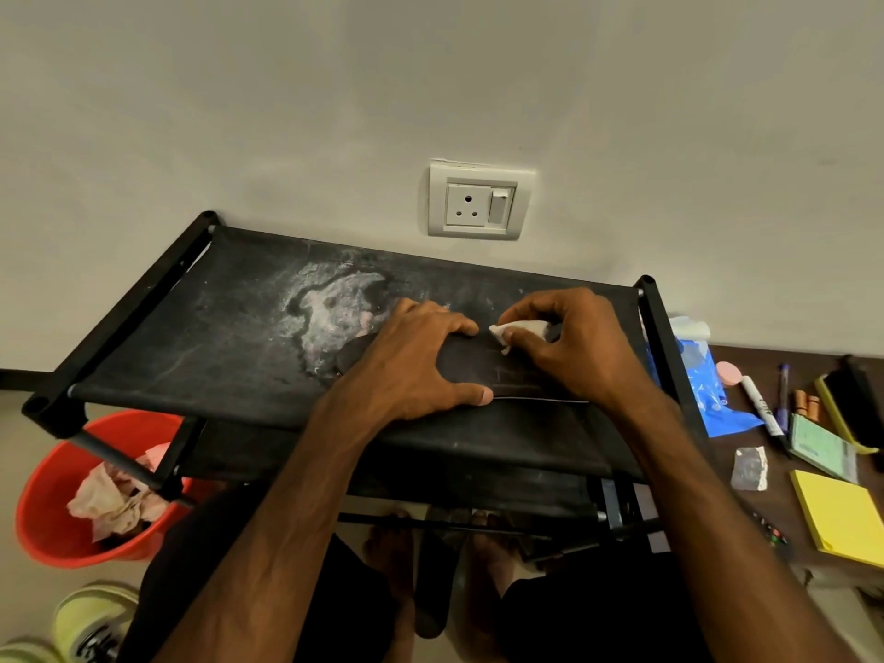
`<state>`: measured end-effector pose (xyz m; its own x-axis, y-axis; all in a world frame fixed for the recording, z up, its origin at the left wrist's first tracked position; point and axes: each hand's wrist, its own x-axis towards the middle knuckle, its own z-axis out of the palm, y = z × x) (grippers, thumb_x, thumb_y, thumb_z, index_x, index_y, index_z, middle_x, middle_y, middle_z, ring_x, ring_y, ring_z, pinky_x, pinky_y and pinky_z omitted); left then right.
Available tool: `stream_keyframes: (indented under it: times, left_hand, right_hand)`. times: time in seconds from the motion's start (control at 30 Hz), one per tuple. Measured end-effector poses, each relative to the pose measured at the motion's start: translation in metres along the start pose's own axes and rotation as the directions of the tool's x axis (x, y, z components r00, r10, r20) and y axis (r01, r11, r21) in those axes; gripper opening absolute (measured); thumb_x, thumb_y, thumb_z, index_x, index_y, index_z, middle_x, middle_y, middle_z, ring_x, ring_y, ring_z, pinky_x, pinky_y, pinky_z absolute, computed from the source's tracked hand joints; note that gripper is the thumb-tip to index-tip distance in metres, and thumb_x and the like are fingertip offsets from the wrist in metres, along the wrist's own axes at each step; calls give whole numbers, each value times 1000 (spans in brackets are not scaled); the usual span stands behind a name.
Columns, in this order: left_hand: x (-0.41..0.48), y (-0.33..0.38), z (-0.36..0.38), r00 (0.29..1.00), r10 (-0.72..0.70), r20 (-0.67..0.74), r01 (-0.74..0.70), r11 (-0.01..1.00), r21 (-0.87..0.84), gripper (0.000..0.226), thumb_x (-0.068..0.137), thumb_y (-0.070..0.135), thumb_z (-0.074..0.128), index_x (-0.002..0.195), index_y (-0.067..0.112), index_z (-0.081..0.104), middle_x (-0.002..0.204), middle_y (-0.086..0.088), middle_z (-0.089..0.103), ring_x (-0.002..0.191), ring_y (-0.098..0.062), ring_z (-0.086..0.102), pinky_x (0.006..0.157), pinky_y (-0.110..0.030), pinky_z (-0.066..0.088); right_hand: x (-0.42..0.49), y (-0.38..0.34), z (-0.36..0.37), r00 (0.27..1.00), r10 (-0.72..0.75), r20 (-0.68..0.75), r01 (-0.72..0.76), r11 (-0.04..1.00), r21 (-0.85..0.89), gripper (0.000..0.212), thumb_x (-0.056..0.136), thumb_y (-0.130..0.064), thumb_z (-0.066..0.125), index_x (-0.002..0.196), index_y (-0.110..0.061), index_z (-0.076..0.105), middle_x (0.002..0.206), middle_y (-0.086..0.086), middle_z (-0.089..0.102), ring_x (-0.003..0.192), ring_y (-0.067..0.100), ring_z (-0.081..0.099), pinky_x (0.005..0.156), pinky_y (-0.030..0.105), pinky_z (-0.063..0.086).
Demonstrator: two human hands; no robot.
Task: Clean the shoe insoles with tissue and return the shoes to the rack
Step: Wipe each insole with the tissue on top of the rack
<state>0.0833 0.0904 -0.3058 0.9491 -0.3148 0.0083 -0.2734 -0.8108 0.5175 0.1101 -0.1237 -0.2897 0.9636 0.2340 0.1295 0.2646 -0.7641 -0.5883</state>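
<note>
A dark insole or flat black shoe [483, 370] lies on the top fabric shelf of the black shoe rack [201, 337]. My left hand [421, 356] grips its left part, fingers curled over the far edge and thumb on the near edge. My right hand [569, 342] pinches a small wad of white tissue [502, 333] and holds it against the dark surface. A pale dusty stain [330, 308] marks the shelf left of my hands. Most of the insole is hidden under my hands.
A red bucket [43, 509] with crumpled tissues stands on the floor at lower left. Pale green shoes [91, 619] lie near it. To the right, a brown table [746, 500] carries a blue packet [708, 394], markers, yellow sticky notes [837, 519]. A wall socket [478, 201] sits above the rack.
</note>
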Motion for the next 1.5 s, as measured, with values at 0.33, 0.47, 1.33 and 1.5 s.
stream_keyframes:
  times: [0.33,0.47,1.33,1.5]
  left_hand:
    - [3,2,5,1000,-27,-7,27,999,40,81,70,65,80,140,34,53,140,5,50,132,-19,32,110,-35,31]
    - [4,1,4,999,-42,-4,42,999,17,82,69,62,82,140,32,53,139,5,50,132,-18,32,108,-33,32]
    - [5,1,7,999,-44,-31,43,999,-28,81,65,59,86,135,30,58,133,5,53,128,-19,38,108,-33,34]
    - [6,2,3,999,-44,15,44,999,12,82,69,59,84,139,29,54,138,1,50,132,-22,37,112,-37,34]
  right_hand:
    - [16,-19,10,987,104,119,-61,945,-322,16,86,-34,78,102,-36,81,104,-1,77,93,22,70,83,45,61]
    - [4,-23,4,970,116,213,-47,951,-305,14,85,-35,81,99,-38,80,103,-5,76,93,17,69,83,43,61]
    - [-14,-16,-12,920,90,382,-39,989,-140,9,80,-26,83,82,-34,81,86,-17,77,84,4,71,80,38,63]
    - [-8,-13,1,960,95,262,-53,985,-163,7,79,-33,84,82,-37,80,83,-15,76,80,5,70,76,41,62]
